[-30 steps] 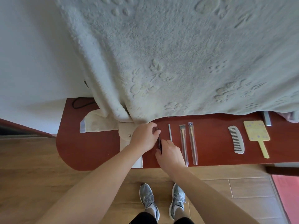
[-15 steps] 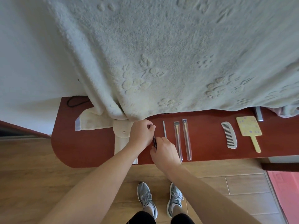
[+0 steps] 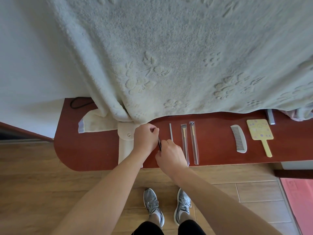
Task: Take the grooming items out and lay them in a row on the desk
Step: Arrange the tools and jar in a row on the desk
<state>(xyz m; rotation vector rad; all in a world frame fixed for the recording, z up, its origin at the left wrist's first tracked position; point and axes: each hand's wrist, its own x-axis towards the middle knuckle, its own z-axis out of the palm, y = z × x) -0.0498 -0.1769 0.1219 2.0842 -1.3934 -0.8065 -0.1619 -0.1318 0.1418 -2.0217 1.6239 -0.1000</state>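
Observation:
A cream fabric pouch [image 3: 126, 141] with a snap button lies on the red-brown desk [image 3: 94, 150]. My left hand [image 3: 146, 138] and my right hand [image 3: 171, 156] meet just right of the pouch, both pinching a thin dark tool [image 3: 159, 144] between them. In a row to the right lie a slim grey stick [image 3: 171, 134], two brushes in clear sleeves [image 3: 185, 143] [image 3: 194, 143], a white comb [image 3: 239, 140] and a yellow hand mirror [image 3: 260, 134].
A big cream blanket [image 3: 169, 56] hangs over the desk's back half. A folded towel [image 3: 96, 123] and a black cable [image 3: 79, 102] lie at the left. A grey object [image 3: 270, 117] sits at the far right. Wooden floor, my shoes and a pink mat [image 3: 299, 200] are below.
My two hands have stayed together on the dark tool beside the pouch, shifting only slightly. The laid-out items have not moved.

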